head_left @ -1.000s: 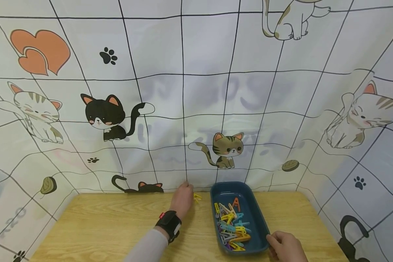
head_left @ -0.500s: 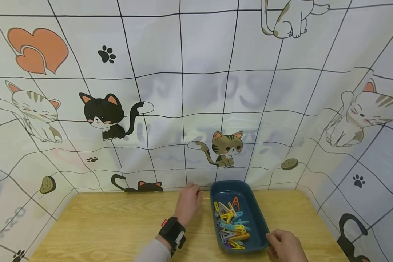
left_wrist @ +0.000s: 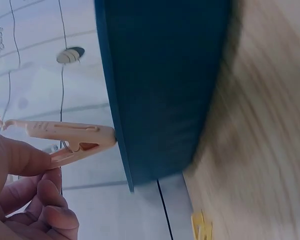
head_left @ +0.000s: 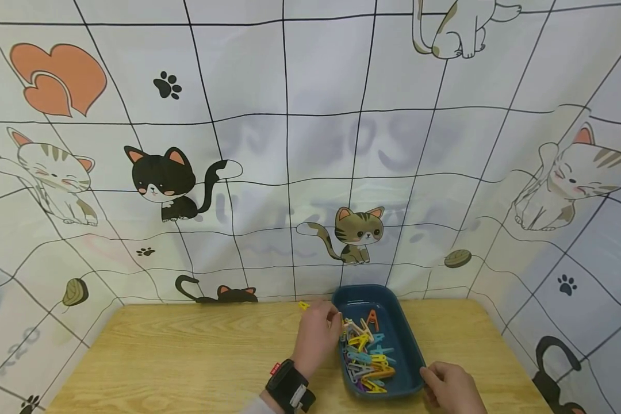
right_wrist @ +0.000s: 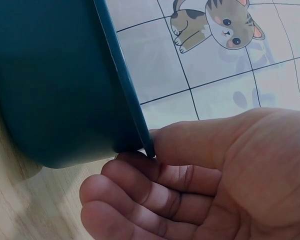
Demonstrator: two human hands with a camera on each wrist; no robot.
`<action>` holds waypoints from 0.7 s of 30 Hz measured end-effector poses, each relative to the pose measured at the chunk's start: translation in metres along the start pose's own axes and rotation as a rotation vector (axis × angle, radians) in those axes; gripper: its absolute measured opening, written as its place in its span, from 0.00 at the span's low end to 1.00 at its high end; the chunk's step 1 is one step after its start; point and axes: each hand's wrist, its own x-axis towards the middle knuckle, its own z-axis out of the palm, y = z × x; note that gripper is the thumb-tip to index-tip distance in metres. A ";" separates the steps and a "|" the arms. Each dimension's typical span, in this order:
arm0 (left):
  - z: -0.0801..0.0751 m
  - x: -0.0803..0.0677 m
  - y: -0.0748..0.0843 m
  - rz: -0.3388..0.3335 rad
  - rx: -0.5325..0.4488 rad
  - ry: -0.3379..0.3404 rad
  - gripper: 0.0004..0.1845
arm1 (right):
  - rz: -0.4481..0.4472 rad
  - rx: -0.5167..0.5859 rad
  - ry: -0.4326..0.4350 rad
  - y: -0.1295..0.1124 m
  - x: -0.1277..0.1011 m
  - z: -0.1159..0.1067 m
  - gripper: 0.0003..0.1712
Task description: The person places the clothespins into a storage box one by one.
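A dark teal tray (head_left: 411,351) holds several coloured clothes pegs (head_left: 367,359) at the back right of the wooden table. My left hand (head_left: 336,319) is at the tray's left rim. Its thumb and fingers pinch a pale peach peg (head_left: 349,328). The left wrist view shows that peach peg (left_wrist: 65,137) held in the left hand (left_wrist: 35,160) beside the tray's outer wall (left_wrist: 160,85). My right hand (head_left: 430,376) grips the tray's near right corner. In the right wrist view the right hand (right_wrist: 150,155) has its thumb over the rim (right_wrist: 125,100) and its fingers curled underneath.
One yellow peg (head_left: 303,305) lies on the table just left of the tray; the left wrist view shows this yellow peg (left_wrist: 202,227) too. A cat-print cloth (head_left: 290,144) hangs behind and at both sides. The bare wooden tabletop (head_left: 186,356) stretches left.
My left hand moved right from the yellow peg on the table to the tray's left rim and now pinches a peach peg. The right hand stayed on the tray's corner.
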 end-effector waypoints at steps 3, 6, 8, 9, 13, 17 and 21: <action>0.004 -0.003 0.006 -0.009 -0.025 -0.032 0.08 | 0.003 -0.002 -0.004 -0.001 0.000 0.000 0.18; 0.010 -0.005 0.010 -0.018 -0.032 -0.070 0.08 | 0.007 -0.002 -0.007 -0.002 -0.001 -0.001 0.18; 0.013 -0.007 0.013 -0.022 -0.037 -0.089 0.08 | 0.012 0.005 -0.008 -0.003 -0.001 -0.001 0.18; 0.015 -0.009 0.014 -0.021 -0.038 -0.096 0.08 | 0.014 0.007 -0.008 -0.003 -0.001 -0.001 0.18; 0.020 -0.014 0.018 -0.030 -0.052 -0.121 0.08 | 0.017 0.007 -0.010 -0.003 -0.001 -0.001 0.18; 0.024 -0.016 0.018 -0.035 -0.063 -0.127 0.09 | 0.025 0.013 -0.015 -0.002 -0.001 -0.001 0.18; 0.024 -0.016 0.015 -0.046 -0.070 -0.104 0.10 | 0.018 0.018 -0.017 -0.001 0.000 -0.001 0.18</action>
